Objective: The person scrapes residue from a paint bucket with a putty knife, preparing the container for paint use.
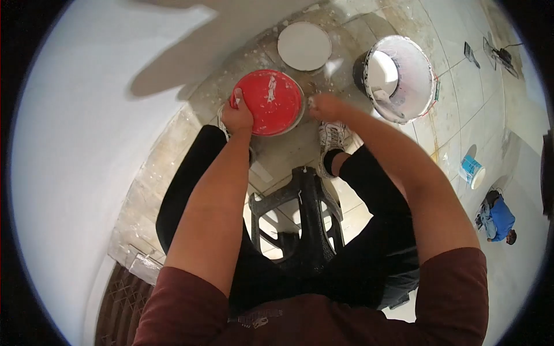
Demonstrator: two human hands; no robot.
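A round red lid (pixel 270 102) with white smears and a pale rim is in front of me, low near the floor. My left hand (pixel 238 115) grips its left edge, the thumb lying over the top and the fingers hidden at the side. Just right of the lid is my right hand (pixel 326 108), closed, with a whitish spot at the fingertips; what it holds, if anything, I cannot make out. Beyond the lid is a round white lid or filled tub (pixel 304 46). Right of my right hand, a large white-smeared bucket (pixel 416 75) stands with its opening showing.
A black plastic stool (pixel 311 230) is between my legs. The wall (pixel 86 144) runs along the left. Tools (pixel 471 55) lie on the tiles at far right, with a blue-and-white bucket (pixel 473 172) nearer. A person in a blue top (pixel 501 219) is further off.
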